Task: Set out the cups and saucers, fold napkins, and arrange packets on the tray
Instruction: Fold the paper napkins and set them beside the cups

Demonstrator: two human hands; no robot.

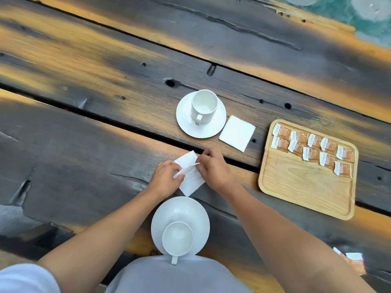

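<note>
Napkin [191, 176] folding at a dark, weathered plank counter [84, 127]: a person's left hand [164, 180] and right hand [213, 168] pinch a raised crease of the white paper square, fingers closed on the fold from either end, while the rest of the sheet lies flat on the wood between a near and a far place setting. Nearest the person, a white cup [177, 238] sits on its saucer [196, 210] at the counter's edge, handle pointing back toward the body. Beyond the hands, a second cup [204, 105] stands upright on a second saucer [220, 120], with a folded napkin [237, 133] lying just beside it to the right. Farther right, a light wooden tray [304, 187] holds orange-and-white packets [313, 148] in two overlapping rows along its far side, the near half of the tray bare.
</note>
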